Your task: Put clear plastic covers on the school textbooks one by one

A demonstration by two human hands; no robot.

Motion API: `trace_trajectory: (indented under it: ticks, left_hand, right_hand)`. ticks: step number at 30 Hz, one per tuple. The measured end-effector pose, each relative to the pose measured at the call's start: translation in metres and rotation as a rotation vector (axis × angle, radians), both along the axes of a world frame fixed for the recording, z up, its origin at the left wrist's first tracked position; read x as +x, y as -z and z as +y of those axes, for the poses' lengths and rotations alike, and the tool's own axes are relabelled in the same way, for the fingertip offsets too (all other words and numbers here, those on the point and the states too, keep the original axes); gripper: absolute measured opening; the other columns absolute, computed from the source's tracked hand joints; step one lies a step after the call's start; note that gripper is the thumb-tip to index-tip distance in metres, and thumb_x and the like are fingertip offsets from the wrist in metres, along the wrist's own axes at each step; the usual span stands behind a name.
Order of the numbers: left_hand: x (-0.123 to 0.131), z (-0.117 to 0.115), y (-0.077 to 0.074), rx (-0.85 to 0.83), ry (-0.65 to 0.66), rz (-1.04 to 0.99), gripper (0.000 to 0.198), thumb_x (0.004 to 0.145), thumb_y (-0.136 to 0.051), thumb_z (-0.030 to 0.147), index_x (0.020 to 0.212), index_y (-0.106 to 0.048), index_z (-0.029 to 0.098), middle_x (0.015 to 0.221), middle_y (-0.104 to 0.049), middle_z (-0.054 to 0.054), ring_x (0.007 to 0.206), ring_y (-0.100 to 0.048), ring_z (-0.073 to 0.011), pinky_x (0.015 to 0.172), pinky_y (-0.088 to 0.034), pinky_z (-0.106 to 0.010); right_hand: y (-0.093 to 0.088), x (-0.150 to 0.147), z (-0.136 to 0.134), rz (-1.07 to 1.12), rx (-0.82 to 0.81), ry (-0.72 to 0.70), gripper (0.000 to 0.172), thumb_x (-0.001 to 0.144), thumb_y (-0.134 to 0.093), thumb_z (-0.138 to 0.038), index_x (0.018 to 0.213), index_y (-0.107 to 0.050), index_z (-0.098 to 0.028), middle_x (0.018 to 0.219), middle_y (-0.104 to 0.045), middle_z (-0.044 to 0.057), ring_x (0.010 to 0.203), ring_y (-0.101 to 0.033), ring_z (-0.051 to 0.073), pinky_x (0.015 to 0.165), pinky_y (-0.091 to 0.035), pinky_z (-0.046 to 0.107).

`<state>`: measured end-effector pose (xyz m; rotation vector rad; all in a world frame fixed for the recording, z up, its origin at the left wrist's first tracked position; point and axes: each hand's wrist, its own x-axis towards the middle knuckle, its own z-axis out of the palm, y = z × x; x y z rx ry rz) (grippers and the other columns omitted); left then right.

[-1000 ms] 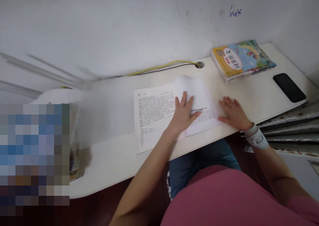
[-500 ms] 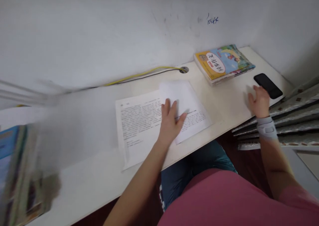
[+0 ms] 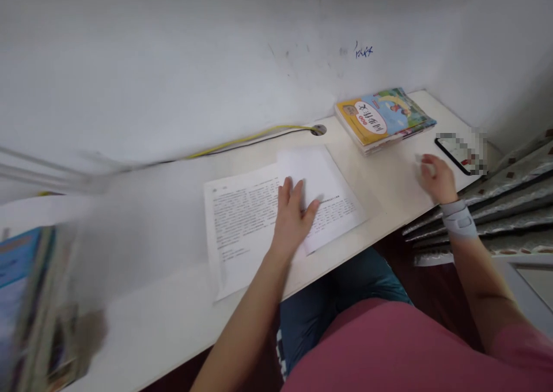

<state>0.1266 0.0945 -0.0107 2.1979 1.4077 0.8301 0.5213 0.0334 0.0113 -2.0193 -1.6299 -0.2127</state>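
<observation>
My left hand [image 3: 294, 213] lies with spread fingers across two printed sheets. Beneath it, the left sheet [image 3: 242, 219] is covered in dense text. The right sheet [image 3: 309, 164] overlaps it and carries text only on its lower part. My right hand [image 3: 438, 179], a grey band on its wrist, hovers over or rests on the desk with loosely bent, slightly blurred fingers. Nothing shows in it. Just beyond it is a phone [image 3: 453, 153] with a lit screen, partly pixelated.
A stack of books [image 3: 380, 118] with a colourful cover lies by the wall on the white desk [image 3: 164, 265]. Yellow and black cables [image 3: 250, 137] run into a desk hole [image 3: 318, 130]. More books [image 3: 26, 300] stand at the left. A patterned folded curtain or cover [image 3: 505, 208] borders the right.
The phone's dark screen has lit up. My right hand has drawn back from the phone to the left. My left hand stays on the sheets, while the view has shifted slightly.
</observation>
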Motion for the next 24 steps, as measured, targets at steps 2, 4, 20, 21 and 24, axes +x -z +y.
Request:
trace_trajectory:
  ticks: [2, 4, 20, 21, 24]
  left_hand:
    - [-0.002, 0.002, -0.001, 0.014, 0.038, 0.041, 0.068, 0.09, -0.044, 0.06, 0.148, -0.03, 0.028, 0.16, -0.02, -0.012, 0.146, -0.017, -0.0326, 0.114, -0.026, -0.057]
    - [-0.004, 0.002, -0.001, 0.016, 0.067, 0.088, 0.068, 0.09, -0.043, 0.061, 0.149, -0.029, 0.029, 0.16, -0.021, -0.011, 0.146, -0.017, -0.0328, 0.115, -0.024, -0.058]
    - [-0.001, -0.001, 0.0, 0.05, 0.201, 0.302, 0.071, 0.09, -0.044, 0.058, 0.147, -0.032, 0.017, 0.161, -0.015, -0.014, 0.148, -0.004, -0.0325, 0.119, -0.017, -0.055]
    - [-0.002, -0.001, 0.0, 0.049, 0.208, 0.311, 0.07, 0.091, -0.043, 0.058, 0.148, -0.032, 0.018, 0.161, -0.015, -0.013, 0.148, -0.003, -0.0317, 0.119, -0.017, -0.054]
    - [-0.005, 0.0, 0.001, 0.052, 0.223, 0.311, 0.07, 0.091, -0.042, 0.059, 0.148, -0.03, 0.021, 0.161, -0.015, -0.01, 0.148, -0.003, -0.0304, 0.119, -0.016, -0.054]
  right_hand:
    - [0.004, -0.04, 0.009, -0.015, -0.134, -0.287, 0.053, 0.091, -0.041, -0.042, 0.135, -0.049, -0.013, 0.134, -0.057, 0.019, 0.126, -0.051, 0.028, 0.103, -0.041, 0.048]
    - [0.006, -0.077, 0.017, -0.052, -0.297, -0.453, 0.066, 0.09, -0.045, -0.051, 0.143, -0.039, -0.014, 0.148, -0.042, 0.02, 0.137, -0.039, 0.029, 0.108, -0.034, 0.051]
    - [0.01, -0.118, 0.024, -0.234, -0.476, -0.504, 0.08, 0.084, -0.045, -0.069, 0.145, -0.039, -0.017, 0.156, -0.028, 0.018, 0.144, -0.023, 0.035, 0.113, -0.017, 0.06]
    - [0.01, -0.118, 0.024, -0.234, -0.472, -0.505, 0.08, 0.084, -0.044, -0.07, 0.145, -0.039, -0.017, 0.156, -0.028, 0.018, 0.144, -0.023, 0.035, 0.112, -0.017, 0.06]
    - [0.01, -0.118, 0.024, -0.235, -0.471, -0.511, 0.081, 0.085, -0.041, -0.07, 0.145, -0.038, -0.016, 0.156, -0.028, 0.018, 0.144, -0.024, 0.035, 0.112, -0.018, 0.06]
